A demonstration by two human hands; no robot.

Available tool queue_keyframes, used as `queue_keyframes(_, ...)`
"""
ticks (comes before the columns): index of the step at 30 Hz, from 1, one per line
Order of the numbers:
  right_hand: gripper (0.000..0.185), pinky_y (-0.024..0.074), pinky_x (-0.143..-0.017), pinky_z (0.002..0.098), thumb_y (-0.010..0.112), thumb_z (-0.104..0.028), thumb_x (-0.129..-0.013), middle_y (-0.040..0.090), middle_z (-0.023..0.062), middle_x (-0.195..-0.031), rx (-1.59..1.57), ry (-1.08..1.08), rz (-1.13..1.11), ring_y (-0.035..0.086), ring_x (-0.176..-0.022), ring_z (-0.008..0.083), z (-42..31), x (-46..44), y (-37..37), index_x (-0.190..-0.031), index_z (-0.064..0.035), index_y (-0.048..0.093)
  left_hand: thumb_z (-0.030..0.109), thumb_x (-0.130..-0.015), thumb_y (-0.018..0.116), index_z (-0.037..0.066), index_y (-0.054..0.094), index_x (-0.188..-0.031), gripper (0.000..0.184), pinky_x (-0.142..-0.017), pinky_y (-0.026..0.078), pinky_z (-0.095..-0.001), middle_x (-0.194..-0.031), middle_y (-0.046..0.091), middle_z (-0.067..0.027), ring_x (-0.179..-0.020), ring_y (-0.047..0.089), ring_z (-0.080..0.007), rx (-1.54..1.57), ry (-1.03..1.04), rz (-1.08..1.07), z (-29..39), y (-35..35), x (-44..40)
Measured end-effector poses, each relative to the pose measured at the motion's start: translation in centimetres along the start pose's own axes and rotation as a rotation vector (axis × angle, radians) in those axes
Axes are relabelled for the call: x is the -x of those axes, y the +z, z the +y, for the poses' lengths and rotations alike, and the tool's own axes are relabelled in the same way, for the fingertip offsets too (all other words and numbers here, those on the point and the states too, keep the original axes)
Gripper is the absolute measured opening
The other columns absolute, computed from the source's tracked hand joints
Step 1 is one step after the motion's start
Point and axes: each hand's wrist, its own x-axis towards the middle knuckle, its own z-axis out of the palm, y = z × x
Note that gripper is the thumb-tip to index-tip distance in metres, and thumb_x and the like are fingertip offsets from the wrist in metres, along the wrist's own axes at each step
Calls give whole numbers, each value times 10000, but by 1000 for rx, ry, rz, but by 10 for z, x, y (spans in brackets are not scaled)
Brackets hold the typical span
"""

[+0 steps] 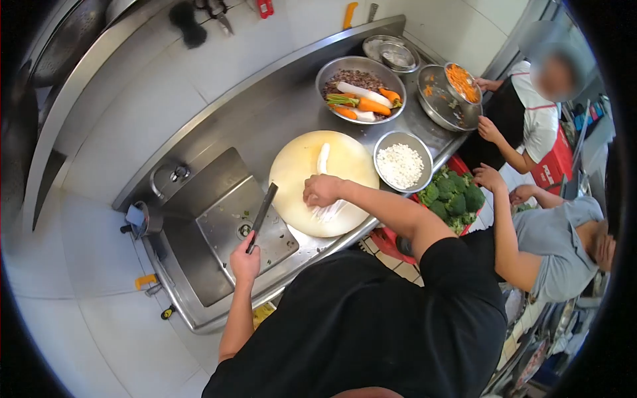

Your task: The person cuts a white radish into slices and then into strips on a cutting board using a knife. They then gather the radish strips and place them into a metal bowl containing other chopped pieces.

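My left hand point(245, 261) is closed round the handle of a kitchen knife point(266, 209), its dark blade seen nearly edge-on by the left rim of the round cutting board point(298, 156). On the board, my right hand point(322, 191) is closed with curled fingers over a piece of white radish point(323, 158), whose far end sticks out beyond the knuckles. Thin white strips point(328, 211) lie just below that hand. The fingertips are partly hidden. A metal bowl of white diced pieces point(400, 166) stands right of the board.
A steel sink point(219, 199) adjoins the board on the left. Behind it, a bowl point(363, 66) holds carrots and white radishes. Broccoli point(452, 196) fills a red container at right. One co-worker point(531, 119) holds a colander of orange strips point(462, 83); another person point(554, 239) is nearer.
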Motion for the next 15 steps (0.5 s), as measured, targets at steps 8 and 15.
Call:
queue_keyframes(8,942,398,-1058,480,639,-769,-841,557,211,-1321,304,-186,216,542,-1229,367,10,79,29,-1418,-30,545,258,-941,654,122,709,-1309,396,-928,561,-482,-1114,748,-233,-1033,723,-419,-130,115,-140,31,16,-26)
queue_keyframes(15,791,443,-950,469,619,-739,-865,582,180,-1183,251,138,422,556,-1123,346,-16,80,55,-1255,-51,600,252,-1004,536,128,601,-1375,396,-935,532,-551,-1129,727,-261,-1085,682,-464,-466,115,-268,63,57,-40)
